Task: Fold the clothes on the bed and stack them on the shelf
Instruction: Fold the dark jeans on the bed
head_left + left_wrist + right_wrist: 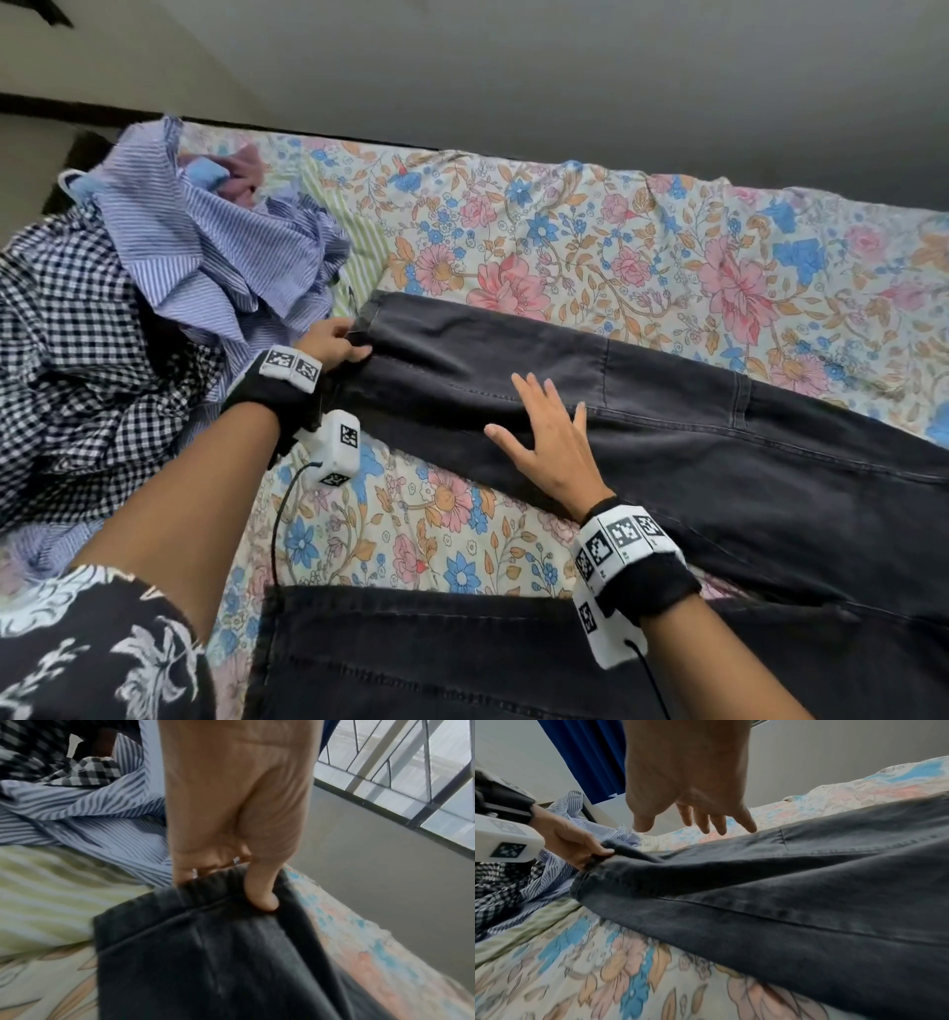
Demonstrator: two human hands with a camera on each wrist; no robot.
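Now the left hand (334, 343) pinches the jeans' (667, 411) hem — the right hand (544, 442) lies flat, fingers spread, mid-leg on the jeans.

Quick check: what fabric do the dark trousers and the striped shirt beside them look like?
Dark trousers: likely faded black denim, matte, with topstitched seams and a thick hem. Striped shirt: looks like thin woven cotton, blue-white stripes, crumpling in soft folds; exact fibre unclear.

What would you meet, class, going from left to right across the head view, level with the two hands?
Checked shirt → striped shirt → left hand, gripping the jeans' hem → right hand, flat on the jeans → jeans → floral sheet.
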